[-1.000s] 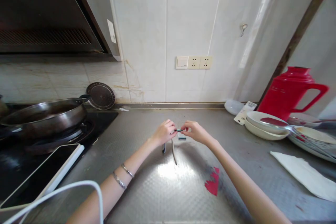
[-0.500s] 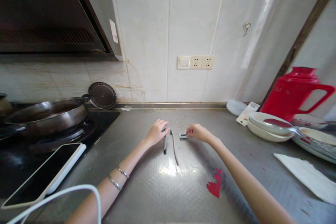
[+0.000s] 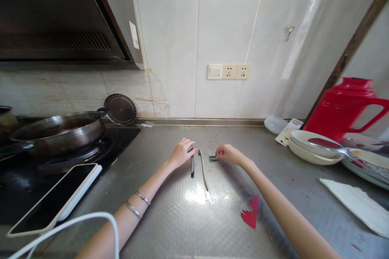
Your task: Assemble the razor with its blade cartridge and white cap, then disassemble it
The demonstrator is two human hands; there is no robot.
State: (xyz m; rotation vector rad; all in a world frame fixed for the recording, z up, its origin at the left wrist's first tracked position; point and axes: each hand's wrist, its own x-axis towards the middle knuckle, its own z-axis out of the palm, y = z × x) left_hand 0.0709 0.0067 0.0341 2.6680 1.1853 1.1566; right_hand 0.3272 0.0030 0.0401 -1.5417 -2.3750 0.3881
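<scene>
On the metal counter, my left hand rests at the upper end of a dark pen-like stick. Its fingers are bent around a small dark green piece at that end; whether they grip it is unclear. A thin grey-brown cord or stick lies just right of it, untouched. My right hand has its fingertips pinched on the right end of small dark green strips lying on the counter. Nearer to me lies a torn red piece.
At left are a steel pan on the black stove, a phone and a white cable. A round dark plate leans on the wall. Bowls, a red thermos and white paper are at right.
The view has shifted slightly, so the surroundings sit a little further right. My right hand and the green strips are slightly closer together; my left hand is nearly unmoved.
</scene>
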